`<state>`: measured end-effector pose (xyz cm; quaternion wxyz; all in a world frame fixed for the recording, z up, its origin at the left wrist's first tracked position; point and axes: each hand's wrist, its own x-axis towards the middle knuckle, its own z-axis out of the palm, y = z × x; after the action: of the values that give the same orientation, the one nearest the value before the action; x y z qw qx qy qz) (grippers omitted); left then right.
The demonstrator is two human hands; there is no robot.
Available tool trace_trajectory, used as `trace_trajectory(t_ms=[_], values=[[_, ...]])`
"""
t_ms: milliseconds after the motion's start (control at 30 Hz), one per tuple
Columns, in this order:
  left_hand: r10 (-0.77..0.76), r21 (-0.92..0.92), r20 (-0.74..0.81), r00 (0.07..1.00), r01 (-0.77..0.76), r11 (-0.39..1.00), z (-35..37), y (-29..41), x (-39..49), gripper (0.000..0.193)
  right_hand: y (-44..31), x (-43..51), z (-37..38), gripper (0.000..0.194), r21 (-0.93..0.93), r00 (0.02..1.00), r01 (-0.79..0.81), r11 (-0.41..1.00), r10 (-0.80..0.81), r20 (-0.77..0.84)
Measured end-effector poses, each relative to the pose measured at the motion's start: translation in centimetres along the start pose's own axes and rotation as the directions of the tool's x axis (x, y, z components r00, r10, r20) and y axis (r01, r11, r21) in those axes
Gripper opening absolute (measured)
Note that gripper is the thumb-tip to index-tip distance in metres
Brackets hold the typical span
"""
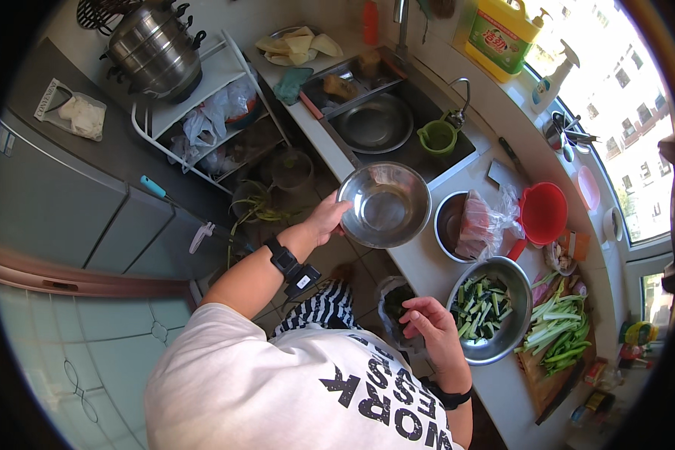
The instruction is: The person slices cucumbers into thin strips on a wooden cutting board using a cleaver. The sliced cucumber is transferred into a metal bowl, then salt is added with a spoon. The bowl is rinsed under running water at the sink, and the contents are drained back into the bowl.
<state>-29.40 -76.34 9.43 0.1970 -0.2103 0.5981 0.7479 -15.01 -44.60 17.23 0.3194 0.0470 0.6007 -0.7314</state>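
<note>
My left hand (329,218) grips the near rim of a stainless steel bowl (387,207), its thumb over the edge. No food shows inside, and the bowl hangs over the counter's front edge, beside the sink. My right hand (427,326) holds nothing; its fingers are loosely curled and apart. Just past that hand stands a larger metal bowl (518,281) with cut green vegetable pieces (482,309). Farther along the counter, a metal pot (449,225) has a plastic-wrapped pinkish package (475,222) resting in its opening.
A sink (329,115) holds a metal basin (374,122) and a green plastic dipper (437,136). Near the wall lie a cleaver (500,173) and a red plastic ladle (544,212). Green peppers (565,351) and sliced stalks (557,320) rest on a wooden board (540,388). A bin (396,301) stands below.
</note>
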Motion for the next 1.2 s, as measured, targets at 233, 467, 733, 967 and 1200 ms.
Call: trace_trajectory(t_ms=[233,467,733,967,1200], values=[[-0.046,-0.045,0.106,0.993,0.051,0.998,-4.1,3.4,7.5,0.062,-0.3,7.2,5.4,0.021,0.113,0.985,-0.107,0.988,0.121,-0.127],[0.034,0.07,0.056,0.998,-0.038,0.997,-13.4,9.2,14.3,0.065,-2.4,23.5,14.4,0.018,0.202,0.972,-0.179,0.963,0.205,-0.114],[0.018,-0.042,-0.159,0.987,-0.025,0.999,-23.5,13.8,17.2,0.044,-7.1,37.1,14.2,0.017,0.035,0.978,-0.043,0.998,0.05,-0.2],[0.01,-0.152,-0.368,0.93,-0.071,0.986,-30.3,14.4,15.5,0.034,-8.7,49.3,12.7,0.03,-0.403,0.968,0.012,0.915,-0.112,-0.226],[0.032,-0.158,-0.515,0.857,-0.131,0.979,-31.5,15.6,13.3,0.037,-12.3,62.7,15.2,0.05,-0.896,0.937,0.25,0.367,-0.323,0.13]])
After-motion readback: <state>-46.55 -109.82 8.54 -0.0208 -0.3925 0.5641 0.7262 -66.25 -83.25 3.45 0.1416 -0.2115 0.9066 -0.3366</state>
